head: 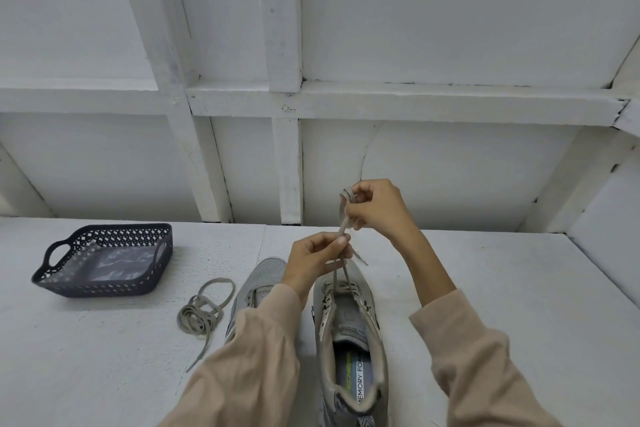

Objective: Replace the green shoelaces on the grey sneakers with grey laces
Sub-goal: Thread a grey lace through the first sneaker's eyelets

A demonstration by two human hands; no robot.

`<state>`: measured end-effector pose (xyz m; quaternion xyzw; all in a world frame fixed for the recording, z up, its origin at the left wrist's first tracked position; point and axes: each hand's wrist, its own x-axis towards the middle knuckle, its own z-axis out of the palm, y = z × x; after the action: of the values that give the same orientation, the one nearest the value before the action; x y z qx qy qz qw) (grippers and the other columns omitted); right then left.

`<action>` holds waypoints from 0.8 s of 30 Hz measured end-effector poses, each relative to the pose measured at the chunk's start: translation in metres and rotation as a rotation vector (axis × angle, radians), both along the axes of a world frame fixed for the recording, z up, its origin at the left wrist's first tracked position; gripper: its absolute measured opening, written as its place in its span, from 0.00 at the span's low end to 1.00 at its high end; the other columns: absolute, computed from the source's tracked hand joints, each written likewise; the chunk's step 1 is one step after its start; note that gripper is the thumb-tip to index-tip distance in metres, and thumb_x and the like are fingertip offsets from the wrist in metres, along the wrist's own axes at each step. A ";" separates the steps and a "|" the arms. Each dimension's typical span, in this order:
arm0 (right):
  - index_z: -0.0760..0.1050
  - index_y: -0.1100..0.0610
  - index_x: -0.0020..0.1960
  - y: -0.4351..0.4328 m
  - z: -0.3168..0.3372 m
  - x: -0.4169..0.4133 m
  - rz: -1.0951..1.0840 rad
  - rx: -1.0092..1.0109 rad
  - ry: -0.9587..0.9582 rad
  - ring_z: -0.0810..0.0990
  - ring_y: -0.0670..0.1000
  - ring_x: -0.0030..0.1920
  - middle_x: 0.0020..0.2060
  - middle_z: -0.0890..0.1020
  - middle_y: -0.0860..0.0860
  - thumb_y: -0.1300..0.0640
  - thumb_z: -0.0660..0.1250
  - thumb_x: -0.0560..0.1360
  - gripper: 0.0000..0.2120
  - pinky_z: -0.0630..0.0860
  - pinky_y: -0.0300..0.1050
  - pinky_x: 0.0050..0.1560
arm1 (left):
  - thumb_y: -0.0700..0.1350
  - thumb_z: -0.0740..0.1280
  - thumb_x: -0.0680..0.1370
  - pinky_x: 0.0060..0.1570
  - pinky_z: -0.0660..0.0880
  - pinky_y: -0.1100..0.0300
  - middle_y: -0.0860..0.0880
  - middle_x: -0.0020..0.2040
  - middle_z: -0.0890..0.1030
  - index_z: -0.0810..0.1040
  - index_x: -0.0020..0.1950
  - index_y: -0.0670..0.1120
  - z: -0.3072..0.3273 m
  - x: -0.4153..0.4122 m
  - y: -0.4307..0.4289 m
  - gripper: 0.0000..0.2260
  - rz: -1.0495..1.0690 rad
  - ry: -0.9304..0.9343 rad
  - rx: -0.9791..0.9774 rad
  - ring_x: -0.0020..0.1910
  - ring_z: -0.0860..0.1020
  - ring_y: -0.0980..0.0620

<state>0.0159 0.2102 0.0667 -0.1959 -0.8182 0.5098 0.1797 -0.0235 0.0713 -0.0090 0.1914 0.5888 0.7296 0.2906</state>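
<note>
Two grey sneakers stand side by side on the white table. The right sneaker (349,329) points away from me, its opening showing a printed insole. A grey lace (343,218) runs up from its lowest eyelets. My left hand (313,262) pinches both strands just above the shoe. Higher up, my right hand (375,208) grips the lace ends, looped over its fingers. The left sneaker (258,282) is largely hidden under my left forearm. A second grey lace (202,312) lies coiled on the table left of the shoes. No green lace is visible.
A dark perforated plastic basket (104,288) with handles sits at the left of the table. A white framed wall (287,100) rises right behind the table's far edge. The white tabletop (519,288) extends to the right of the shoes.
</note>
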 end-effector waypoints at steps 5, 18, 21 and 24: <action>0.78 0.61 0.58 0.003 -0.003 -0.001 -0.039 0.012 0.011 0.83 0.52 0.29 0.38 0.81 0.60 0.71 0.68 0.71 0.17 0.83 0.45 0.37 | 0.37 0.71 0.74 0.49 0.81 0.55 0.41 0.40 0.82 0.82 0.47 0.36 0.004 0.001 -0.001 0.05 0.043 -0.034 0.010 0.42 0.81 0.46; 0.71 0.60 0.68 0.009 -0.010 0.011 -0.050 -0.156 -0.010 0.85 0.58 0.41 0.42 0.82 0.66 0.76 0.65 0.71 0.28 0.84 0.50 0.44 | 0.41 0.72 0.73 0.46 0.82 0.54 0.44 0.42 0.83 0.81 0.50 0.36 0.007 0.002 -0.003 0.10 0.105 -0.158 0.017 0.43 0.84 0.46; 0.70 0.59 0.68 0.010 -0.013 0.014 -0.076 -0.181 -0.007 0.85 0.57 0.38 0.38 0.82 0.61 0.76 0.66 0.71 0.28 0.84 0.47 0.40 | 0.43 0.71 0.74 0.49 0.81 0.54 0.46 0.43 0.83 0.82 0.50 0.39 0.006 0.002 -0.003 0.09 0.097 -0.228 0.034 0.44 0.83 0.49; 0.70 0.60 0.67 0.012 -0.016 0.016 -0.088 -0.303 0.089 0.84 0.55 0.35 0.37 0.80 0.57 0.74 0.66 0.73 0.25 0.83 0.46 0.38 | 0.44 0.69 0.76 0.56 0.78 0.52 0.48 0.43 0.83 0.82 0.49 0.43 0.007 -0.001 -0.004 0.06 0.090 -0.269 0.029 0.47 0.82 0.51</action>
<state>0.0323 0.2223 0.0509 -0.2336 -0.7138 0.6271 0.2065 -0.0241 0.0676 -0.0023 0.0694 0.5421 0.7693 0.3309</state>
